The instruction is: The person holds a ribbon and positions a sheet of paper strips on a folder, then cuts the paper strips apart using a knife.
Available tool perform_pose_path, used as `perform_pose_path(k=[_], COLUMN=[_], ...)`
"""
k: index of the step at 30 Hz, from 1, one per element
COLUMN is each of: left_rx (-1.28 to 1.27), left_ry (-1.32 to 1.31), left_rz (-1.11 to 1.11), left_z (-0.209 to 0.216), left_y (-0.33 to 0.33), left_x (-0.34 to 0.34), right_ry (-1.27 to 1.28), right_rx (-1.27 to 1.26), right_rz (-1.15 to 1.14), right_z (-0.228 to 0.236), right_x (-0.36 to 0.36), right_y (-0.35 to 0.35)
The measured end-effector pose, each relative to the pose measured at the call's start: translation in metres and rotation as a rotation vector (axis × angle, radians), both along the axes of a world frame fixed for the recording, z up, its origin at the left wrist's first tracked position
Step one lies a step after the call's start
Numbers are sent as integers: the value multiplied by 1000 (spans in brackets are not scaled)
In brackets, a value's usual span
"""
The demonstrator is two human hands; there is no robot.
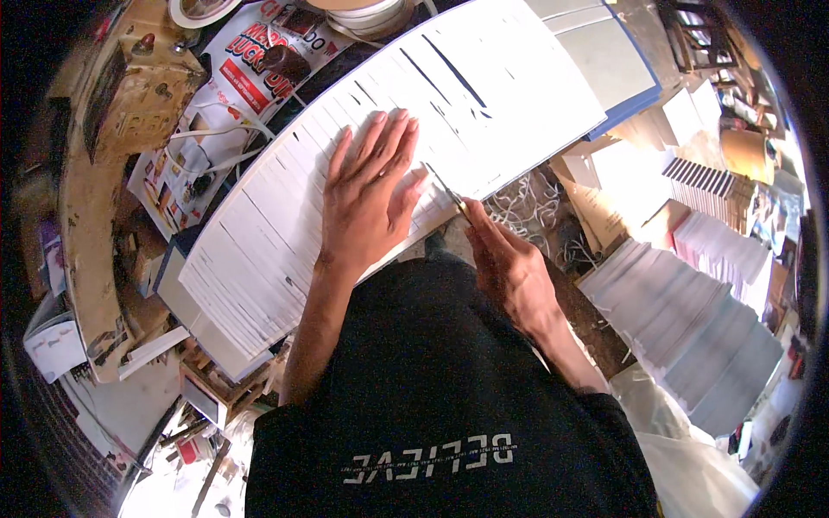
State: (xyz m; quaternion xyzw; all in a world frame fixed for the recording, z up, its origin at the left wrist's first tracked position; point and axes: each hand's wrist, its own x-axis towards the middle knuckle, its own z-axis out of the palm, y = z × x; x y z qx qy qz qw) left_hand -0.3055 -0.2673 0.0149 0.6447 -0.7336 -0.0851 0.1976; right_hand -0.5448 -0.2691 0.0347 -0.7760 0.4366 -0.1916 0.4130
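Note:
A long row of white paper blocks (pixel 259 233), pressed side by side with thin dark gaps between them, runs slantwise across the bench in front of me. My left hand (pixel 367 190) lies flat on the row, its fingers stretched out toward the far side. In my right hand (pixel 509 263), at the row's near edge, is a slim knife (pixel 454 197). Its thin blade points away from me over the paper, just right of my left thumb. The curled right fingers hide most of the handle.
Grey boards with blue edges (pixel 596 52) cap the row's far right end. White cord spools (pixel 367 15) stand beyond it, beside a worn wooden frame (pixel 142 95). Tall paper stacks (pixel 691 319) rise at the right. Tangled paper strips (pixel 527 211) lie under the near edge.

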Motion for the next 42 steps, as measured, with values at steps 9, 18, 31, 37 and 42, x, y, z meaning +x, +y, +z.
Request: perform_pose_path(k=[9, 18, 31, 37, 42], left_rx=[3, -18, -25, -51, -29], left_ry=[10, 1, 14, -31, -14], left_rz=[-11, -14, -15, -41, -25], left_z=[1, -2, -7, -12, -8], left_y=[0, -1, 3, 2, 8], left_x=[2, 2, 5, 6, 7], right_ry=[61, 459, 655, 688, 837], right_rx=[42, -141, 24, 105, 294], right_rz=[100, 23, 149, 145, 159], right_z=[1, 27, 76, 74, 90], right_x=[-6, 18, 17, 24, -8], right_y=[-5, 11, 2, -2, 14])
